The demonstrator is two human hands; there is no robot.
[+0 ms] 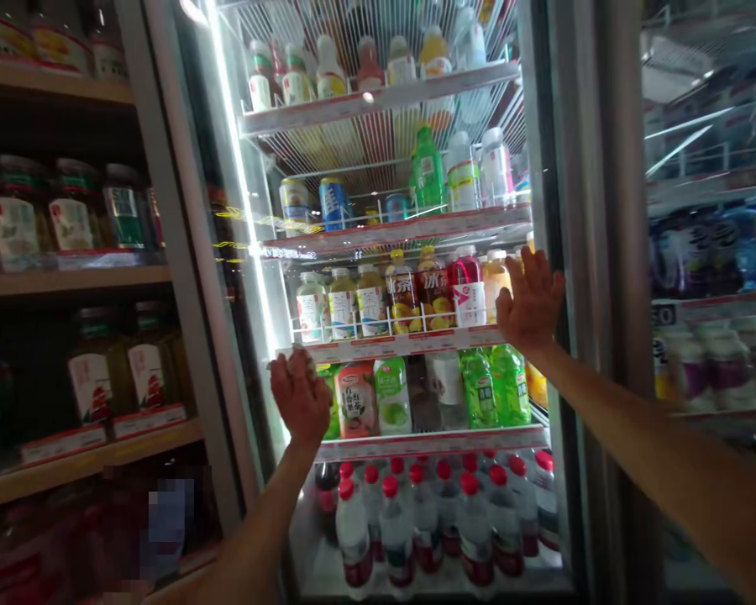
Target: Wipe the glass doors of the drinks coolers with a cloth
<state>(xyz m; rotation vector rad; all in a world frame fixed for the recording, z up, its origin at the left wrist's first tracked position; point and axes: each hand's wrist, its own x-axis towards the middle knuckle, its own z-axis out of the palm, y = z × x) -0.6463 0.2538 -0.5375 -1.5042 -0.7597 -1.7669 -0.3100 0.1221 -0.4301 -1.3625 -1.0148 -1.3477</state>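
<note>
Both bare hands are raised in front of a lit drinks fridge (391, 228) with several shelves. My left hand (301, 393) is near the fridge's left side, at the height of a shelf edge. Its fingers point upward and I see nothing held. Higher up at the right side is my right hand (530, 301), palm forward with the fingers apart. It covers part of a row with iced tea bottles (403, 294) and a pink bottle (467, 290). Yellow reflections suggest a glass door; whether either hand touches it I cannot tell.
Bottles with red caps (391, 538) stand at the fridge bottom. Green bottles (479, 391) and a pink-orange carton (355, 402) are one shelf up. A wooden shelf (76, 281) with jars is on the left. Another fridge (711, 307) stands on the right, beyond a metal frame (611, 252).
</note>
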